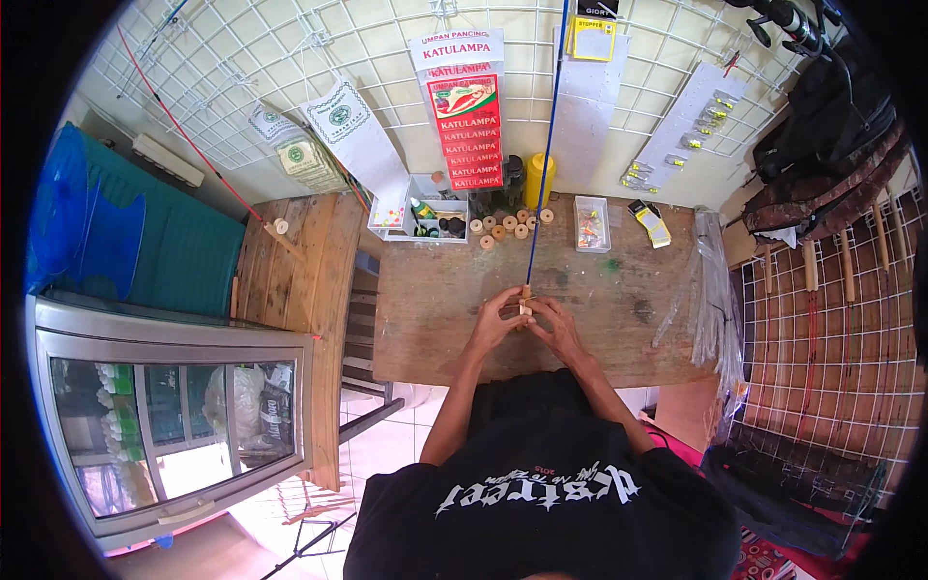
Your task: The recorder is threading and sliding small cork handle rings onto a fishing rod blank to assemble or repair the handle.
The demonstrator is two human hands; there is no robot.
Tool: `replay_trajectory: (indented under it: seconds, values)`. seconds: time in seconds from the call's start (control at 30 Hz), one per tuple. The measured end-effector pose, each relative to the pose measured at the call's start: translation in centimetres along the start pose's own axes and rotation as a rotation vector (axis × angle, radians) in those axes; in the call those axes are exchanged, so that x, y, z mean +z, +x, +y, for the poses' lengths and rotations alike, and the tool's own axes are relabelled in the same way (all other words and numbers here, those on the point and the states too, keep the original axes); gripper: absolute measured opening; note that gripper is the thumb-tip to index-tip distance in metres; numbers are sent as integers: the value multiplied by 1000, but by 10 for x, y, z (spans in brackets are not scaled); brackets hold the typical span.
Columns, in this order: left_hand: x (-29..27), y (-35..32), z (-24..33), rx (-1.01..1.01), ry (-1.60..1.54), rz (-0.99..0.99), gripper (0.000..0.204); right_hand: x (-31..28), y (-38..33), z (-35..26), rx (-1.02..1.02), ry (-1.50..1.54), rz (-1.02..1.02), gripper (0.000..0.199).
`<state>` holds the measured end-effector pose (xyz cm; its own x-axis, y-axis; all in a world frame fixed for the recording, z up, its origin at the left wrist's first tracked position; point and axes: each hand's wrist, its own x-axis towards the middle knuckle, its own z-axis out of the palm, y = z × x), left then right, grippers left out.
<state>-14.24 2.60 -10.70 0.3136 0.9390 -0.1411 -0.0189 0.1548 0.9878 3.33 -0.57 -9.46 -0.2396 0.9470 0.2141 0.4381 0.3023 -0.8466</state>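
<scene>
Both hands, left hand [495, 322] and right hand [555, 325], gripped the cork handle [525, 302] of a blue rod [542, 174] over the worktop [435, 319] centre.

The rod [547, 135] ran off the top edge; its butt was hidden between the hands [527, 319]; the tray [591, 224] contents were too small to tell.

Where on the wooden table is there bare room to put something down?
The worn wooden table is bare left of the left hand, and right of the right hand up to the clear plastic bags. The far edge is crowded with small round wooden spools and clear compartment boxes.
</scene>
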Motion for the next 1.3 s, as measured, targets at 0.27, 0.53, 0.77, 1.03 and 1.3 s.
replay_trajectory:
  seconds: [0.27, 0.53, 0.77, 1.03, 1.3]
  values:
    - [0, 0, -3, 51, 62, 9, 62, 3, 3, -2, 55, 130, 85, 38]
    - [2, 1, 4, 79, 42, 9, 57, 22, -4, 18, 241, 484, 139, 40]
    - [2, -2, 13, -5, 53, 3, 57, 22, 8, 18, 432, 826, 133, 48]
    - [1, -1, 14, 29, 100, -38, 53, 11, 24, 23, 551, 1052, -77, 47]
    - [5, -4, 12, 70, 82, -20, 57, 24, 13, 37, 325, 801, 12, 34]
